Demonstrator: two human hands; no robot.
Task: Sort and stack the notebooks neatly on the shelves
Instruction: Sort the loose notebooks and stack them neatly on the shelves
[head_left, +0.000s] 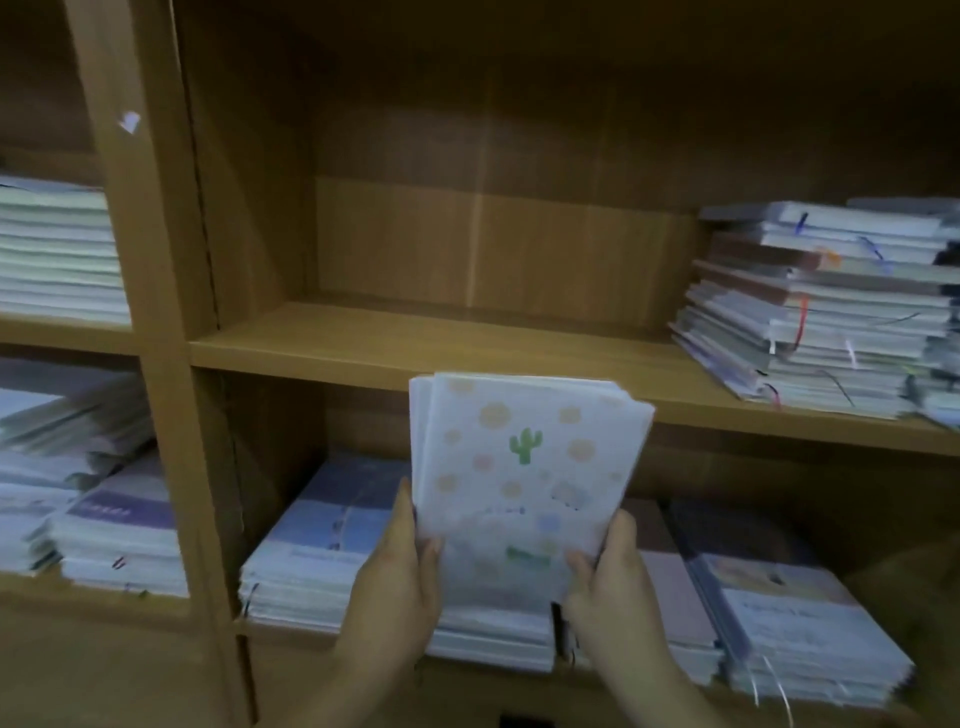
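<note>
A small bundle of white notebooks, the front one printed with a green cactus and pastel dots, is held upright in front of the wooden shelf unit. My left hand grips its lower left edge, thumb on the cover. My right hand grips its lower right corner. The bundle hangs just below the front lip of the middle shelf, whose left and centre boards are bare wood. An uneven pile of notebooks with ribbon markers stands at that shelf's right end.
On the lower shelf lie flat stacks of notebooks: a blue and purple one and others to the right. The left bay holds a stack above and leaning piles below. An upright wooden panel divides the bays.
</note>
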